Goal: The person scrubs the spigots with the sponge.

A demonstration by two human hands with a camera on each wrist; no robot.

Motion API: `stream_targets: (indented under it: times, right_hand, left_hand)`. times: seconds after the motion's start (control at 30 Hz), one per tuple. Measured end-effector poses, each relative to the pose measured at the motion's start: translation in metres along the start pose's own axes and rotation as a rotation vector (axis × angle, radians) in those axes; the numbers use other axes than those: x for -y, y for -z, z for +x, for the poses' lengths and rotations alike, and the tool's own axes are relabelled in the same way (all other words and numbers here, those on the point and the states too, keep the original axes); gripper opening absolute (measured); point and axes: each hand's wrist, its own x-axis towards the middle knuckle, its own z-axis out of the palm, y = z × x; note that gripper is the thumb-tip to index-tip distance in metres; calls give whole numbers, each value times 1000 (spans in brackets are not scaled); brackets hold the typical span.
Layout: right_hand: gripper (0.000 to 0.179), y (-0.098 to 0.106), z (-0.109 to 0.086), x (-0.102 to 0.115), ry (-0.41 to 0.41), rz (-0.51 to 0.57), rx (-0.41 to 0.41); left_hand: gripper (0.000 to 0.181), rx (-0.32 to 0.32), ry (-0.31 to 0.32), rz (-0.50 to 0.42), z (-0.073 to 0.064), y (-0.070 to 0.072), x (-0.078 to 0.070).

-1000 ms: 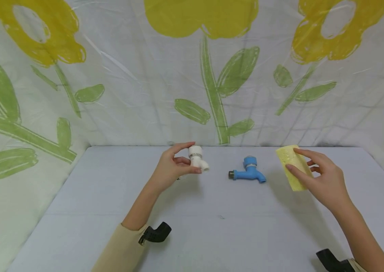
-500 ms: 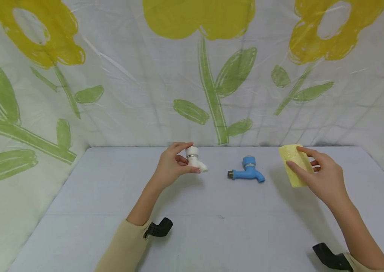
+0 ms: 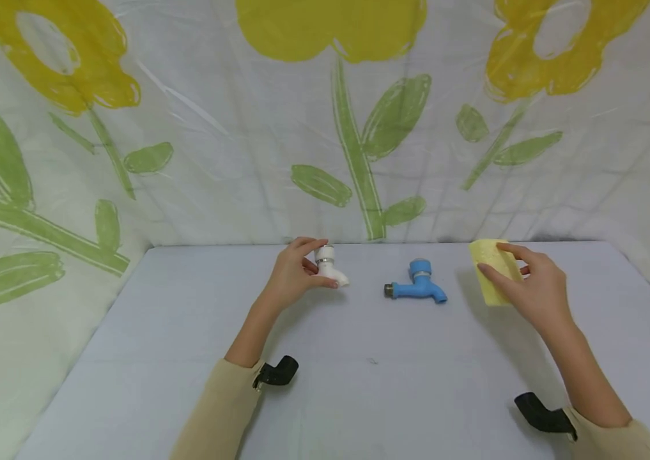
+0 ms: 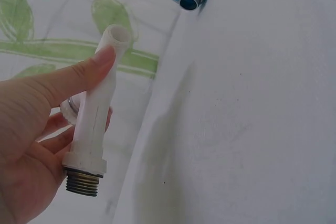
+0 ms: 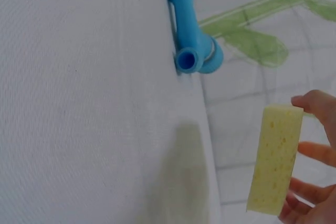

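A white plastic faucet (image 4: 94,108) with a dark threaded end is gripped between the thumb and fingers of my left hand (image 3: 292,273), raised off the table. In the head view the hand covers its threaded end. My right hand (image 3: 537,287) pinches a yellow sponge (image 3: 495,271) by its side, also held in the air; the sponge's pores show in the right wrist view. Between the two hands a blue faucet (image 3: 418,284) lies on the table, its metal thread pointing left and its spout right. Neither hand touches it.
The white-covered table (image 3: 371,402) meets a pale backdrop (image 3: 227,160) printed with yellow flowers and green leaves along its far edge. Black camera mounts (image 3: 278,372) sit at both sleeves. Shadows of the hands fall on the table.
My left hand has shifted slightly left with the white faucet. The right hand with the sponge has drifted a little up in the head view. The blue faucet stays in place on the table.
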Motion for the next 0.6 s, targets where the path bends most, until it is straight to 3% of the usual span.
stream_targets:
  times: [0.3, 0.6]
  right_hand:
    - [59, -15, 5, -9, 16, -25, 25]
    - [60, -25, 4, -11, 18, -49, 64]
  left_hand:
    - [82, 13, -6, 97, 6, -8, 12]
    - [82, 40, 9, 124, 6, -15, 19]
